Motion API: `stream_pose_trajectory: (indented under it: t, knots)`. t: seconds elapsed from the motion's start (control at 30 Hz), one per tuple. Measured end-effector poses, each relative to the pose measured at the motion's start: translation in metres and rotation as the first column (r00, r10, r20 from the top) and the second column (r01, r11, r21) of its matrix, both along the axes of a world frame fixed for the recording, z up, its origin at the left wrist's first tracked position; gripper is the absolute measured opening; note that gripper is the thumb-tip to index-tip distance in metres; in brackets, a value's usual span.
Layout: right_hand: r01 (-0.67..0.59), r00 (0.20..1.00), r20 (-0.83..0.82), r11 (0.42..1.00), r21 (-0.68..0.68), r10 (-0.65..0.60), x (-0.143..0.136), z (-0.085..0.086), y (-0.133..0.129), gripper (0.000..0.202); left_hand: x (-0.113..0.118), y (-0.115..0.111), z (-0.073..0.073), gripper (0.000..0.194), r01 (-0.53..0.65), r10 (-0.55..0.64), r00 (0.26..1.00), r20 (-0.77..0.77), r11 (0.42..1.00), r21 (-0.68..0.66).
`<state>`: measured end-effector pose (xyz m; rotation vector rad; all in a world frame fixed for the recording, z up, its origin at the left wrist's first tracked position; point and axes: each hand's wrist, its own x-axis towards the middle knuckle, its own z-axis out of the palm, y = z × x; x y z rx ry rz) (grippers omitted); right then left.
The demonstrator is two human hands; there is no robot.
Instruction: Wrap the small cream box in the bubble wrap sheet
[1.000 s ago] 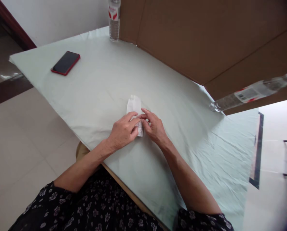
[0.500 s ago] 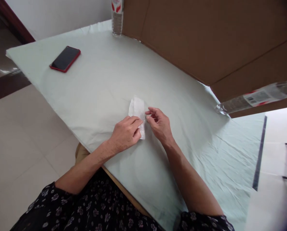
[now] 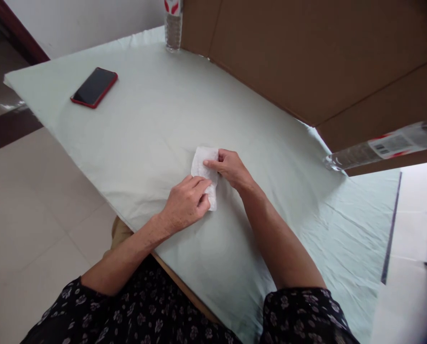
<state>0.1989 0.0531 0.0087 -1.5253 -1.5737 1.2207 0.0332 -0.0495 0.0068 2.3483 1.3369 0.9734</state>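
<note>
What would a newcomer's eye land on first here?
Probably the large brown cardboard filling the upper right. Next, near the middle, the left hand and right hand on a white tissue. A red-cased phone also stands out on the pale green tablecloth, upper left.

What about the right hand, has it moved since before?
Yes: judged against the phone, the right hand has moved slightly up the picture, toward the far end of the paper.

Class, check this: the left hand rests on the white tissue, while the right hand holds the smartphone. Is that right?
No: in the head view, the right hand holds the white tissue, not the smartphone. The left hand does rest on the tissue.
</note>
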Motion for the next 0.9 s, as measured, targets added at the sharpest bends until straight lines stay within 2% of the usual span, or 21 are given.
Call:
stream_pose_trajectory:
  t: [0.23,0.47,0.63,0.8,0.9]
  knots:
    - [-0.047,0.972,-0.236,0.994,-0.099,0.023,-0.005,0.006,-0.004,0.028,0.000,-0.001,-0.003,0.030,-0.018,0.019,0.999,0.039,0.999,-0.029]
    - [-0.031,0.907,-0.420,0.999,-0.027,0.016,-0.004,0.010,-0.023,0.023,0.002,0.000,-0.003,0.025,-0.066,0.065,0.998,-0.019,0.995,-0.074]
    - [-0.051,0.900,-0.431,0.998,0.043,0.065,-0.004,0.017,-0.042,0.024,0.004,-0.002,-0.006,0.025,-0.129,0.129,0.992,0.001,0.991,-0.038]
    - [-0.014,0.916,-0.397,0.993,0.113,0.058,-0.005,0.020,-0.056,0.022,0.006,-0.007,-0.008,0.022,-0.257,0.259,0.964,0.063,0.966,-0.029]
    - [-0.012,0.935,-0.347,0.986,0.165,0.069,-0.005,0.022,-0.065,0.021,0.007,-0.008,-0.011,0.036,-0.316,0.316,0.938,0.143,0.948,-0.023]
